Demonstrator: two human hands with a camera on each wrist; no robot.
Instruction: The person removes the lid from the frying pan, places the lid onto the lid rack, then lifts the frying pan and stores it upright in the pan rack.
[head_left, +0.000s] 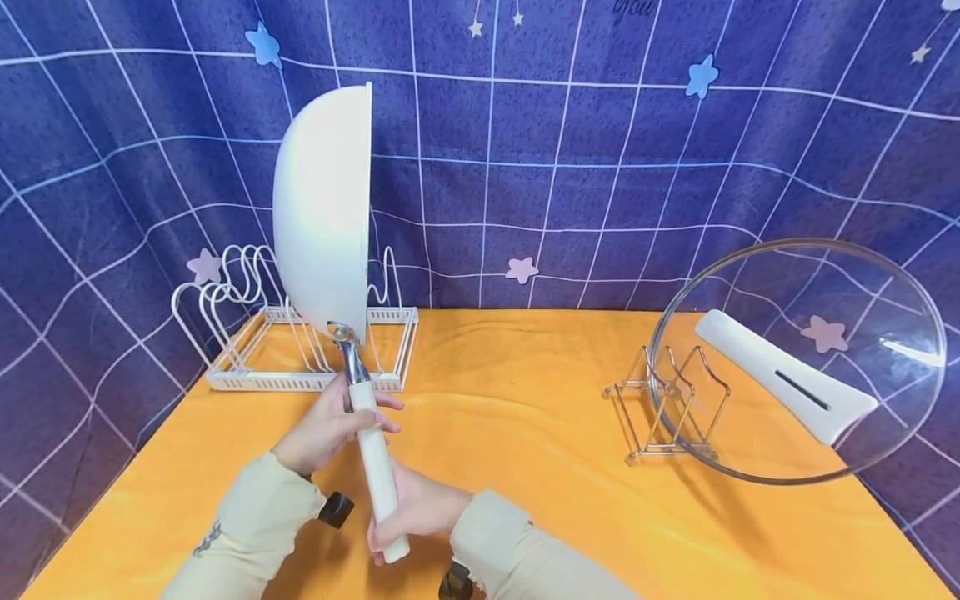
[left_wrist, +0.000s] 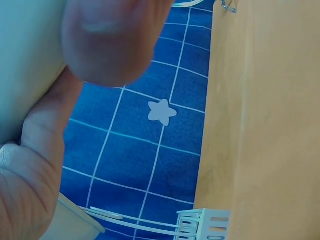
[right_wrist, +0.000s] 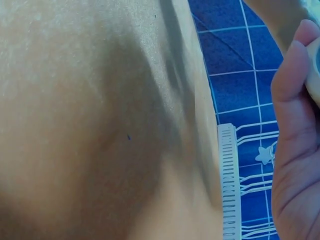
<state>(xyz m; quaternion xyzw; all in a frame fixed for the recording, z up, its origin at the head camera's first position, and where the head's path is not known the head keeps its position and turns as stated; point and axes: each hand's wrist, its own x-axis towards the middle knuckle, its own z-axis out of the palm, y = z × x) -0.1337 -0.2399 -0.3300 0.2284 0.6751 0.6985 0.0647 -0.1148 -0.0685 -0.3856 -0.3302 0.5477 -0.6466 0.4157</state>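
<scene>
A white wok (head_left: 322, 217) is held on its side, its rim upright and facing right. Its long white handle (head_left: 377, 475) slants down toward me from a metal joint. My left hand (head_left: 322, 429) grips the handle just below that joint, thumb across the top. The right hand (head_left: 420, 504) wraps the handle's lower end, which also appears in the right wrist view. Behind and below the wok is a white wire rack (head_left: 273, 382) with upright loops. The wok hides part of it, and whether its lower edge rests between the loops I cannot tell.
On the right, a large glass lid (head_left: 817, 275) with a white handle (head_left: 780, 375) stands tilted in a small metal wire rack (head_left: 675, 450). An orange cloth (head_left: 510, 400) covers the table. A blue grid-patterned curtain (head_left: 600, 192) hangs behind and at both sides.
</scene>
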